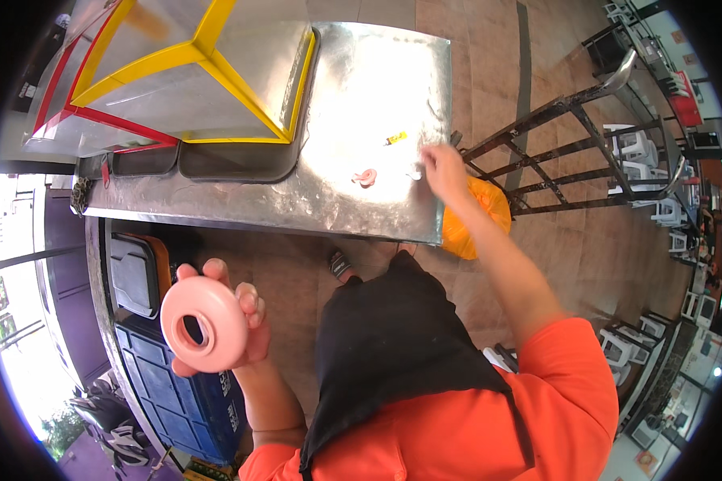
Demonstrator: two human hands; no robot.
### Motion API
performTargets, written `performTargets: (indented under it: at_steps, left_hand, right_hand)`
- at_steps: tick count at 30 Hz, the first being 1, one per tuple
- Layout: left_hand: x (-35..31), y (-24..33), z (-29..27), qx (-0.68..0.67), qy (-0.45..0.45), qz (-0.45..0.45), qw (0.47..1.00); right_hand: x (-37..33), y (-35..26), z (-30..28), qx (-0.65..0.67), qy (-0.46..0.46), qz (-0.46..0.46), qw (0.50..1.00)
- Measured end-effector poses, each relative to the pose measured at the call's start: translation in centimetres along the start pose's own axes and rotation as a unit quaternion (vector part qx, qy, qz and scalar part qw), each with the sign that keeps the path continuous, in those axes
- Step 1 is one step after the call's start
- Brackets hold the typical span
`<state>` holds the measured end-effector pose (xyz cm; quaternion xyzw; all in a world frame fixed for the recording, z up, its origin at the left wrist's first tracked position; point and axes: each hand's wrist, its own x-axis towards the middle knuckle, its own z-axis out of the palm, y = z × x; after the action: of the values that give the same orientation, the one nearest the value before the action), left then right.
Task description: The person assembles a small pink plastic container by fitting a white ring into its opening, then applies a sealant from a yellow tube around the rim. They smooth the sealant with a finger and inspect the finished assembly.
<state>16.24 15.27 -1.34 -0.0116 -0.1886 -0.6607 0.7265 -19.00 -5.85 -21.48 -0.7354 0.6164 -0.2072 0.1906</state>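
Note:
My left hand (253, 325), raised at the left beside the table, is wrapped round the rim of a pink, round, lid-like piece (226, 325). The piece has a raised ring and a hole in its middle. My right hand (444, 170) is over the right edge of the metal table (329, 204), with its fingers curled together; what they hold, if anything, is too small to make out. A small whitish bit (415, 172) lies right beside those fingertips. Further left on the tabletop are a small pink curled piece (365, 178) and a small yellow tube (395, 139).
A clear display case with yellow and red edges (200, 56) stands on a dark tray (241, 164) at the table's left. An orange plastic bag (485, 216) and a black metal trolley (569, 148) are at the right. Below left is a blue crate (176, 385).

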Motion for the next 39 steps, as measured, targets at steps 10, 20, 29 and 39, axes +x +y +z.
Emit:
performTargets:
  at_steps: [10,20,29,39]
  left_hand:
    - [1.8,-6.5,-0.4,-0.043,0.025,-0.048,0.998]
    - [0.4,-8.3,0.6,0.051,0.032,-0.161,0.985]
    - [0.0,-8.6,1.5,0.065,0.057,-0.159,0.984]
    - [0.0,-8.0,1.7,0.039,0.107,-0.152,0.982]
  right_hand:
    - [-2.2,-2.0,0.4,0.082,-0.045,-0.052,0.994]
    - [-0.9,-23.8,-21.0,0.323,-0.178,-0.392,0.843]
    - [-2.1,-29.1,-21.0,0.191,-0.219,-0.544,0.787]
    - [-2.3,-28.9,-20.4,0.179,-0.217,-0.542,0.792]
